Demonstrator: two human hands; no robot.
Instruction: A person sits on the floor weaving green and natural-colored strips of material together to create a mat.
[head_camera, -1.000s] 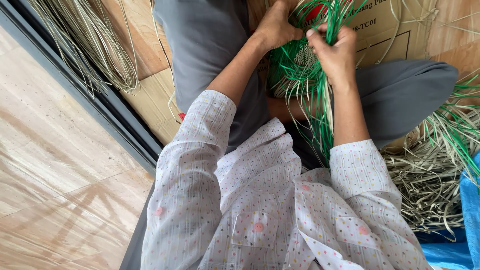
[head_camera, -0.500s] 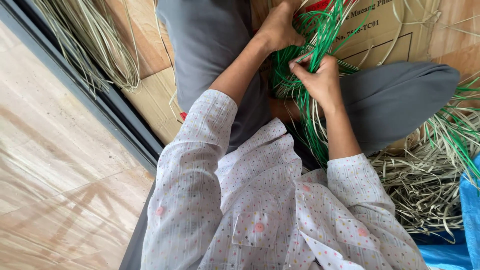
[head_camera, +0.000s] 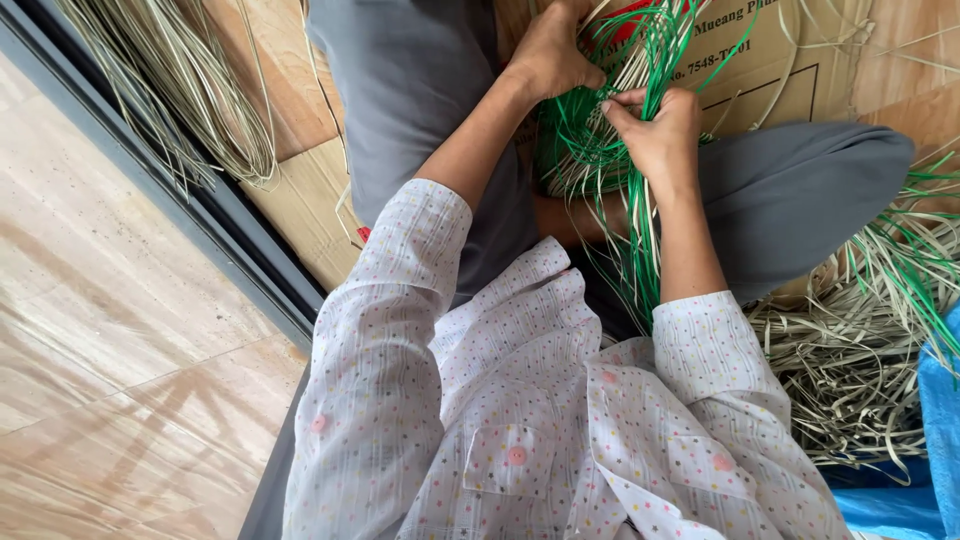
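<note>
Both hands in green strips (brown printed carton behind)

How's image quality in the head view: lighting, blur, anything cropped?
Head view: soft, even daylight, no hard glare; faint shadow streaks on the tan floor. Left hand and right hand sharp among green strips; work is cropped at the top edge.

Left hand and right hand grip green strips above grey trousers.

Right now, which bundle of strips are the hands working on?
The green strips between both hands; the pale coil and heap lie untouched.
</note>
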